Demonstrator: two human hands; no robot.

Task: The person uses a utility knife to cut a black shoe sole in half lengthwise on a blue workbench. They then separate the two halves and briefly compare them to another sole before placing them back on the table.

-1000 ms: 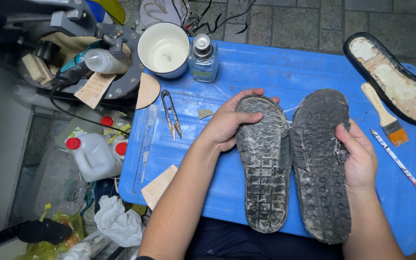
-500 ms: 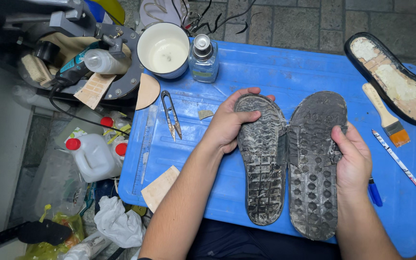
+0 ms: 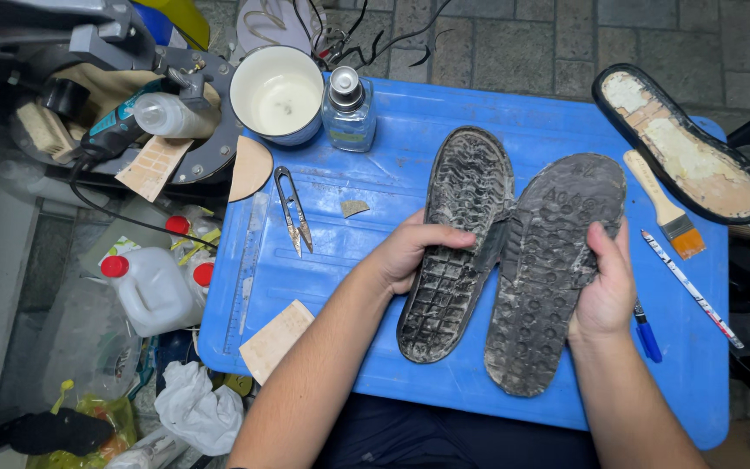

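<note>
My left hand (image 3: 410, 252) grips the left sole (image 3: 457, 243), thumb across its grimy tread, fingers wrapped behind. My right hand (image 3: 605, 287) clamps the right sole (image 3: 549, 269) at its outer edge. Both soles sit tread-up over the blue tray (image 3: 410, 156), their inner edges touching. Snips (image 3: 292, 208) lie left, a brush (image 3: 666, 208) right.

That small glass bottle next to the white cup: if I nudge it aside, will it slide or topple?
The glass bottle looks squat with a wide base, so it would probably slide rather than tip. It stands close beside the white cup, so a leftward push would likely bump that. Glass: probably fragile if knocked off the blue tray.
</note>
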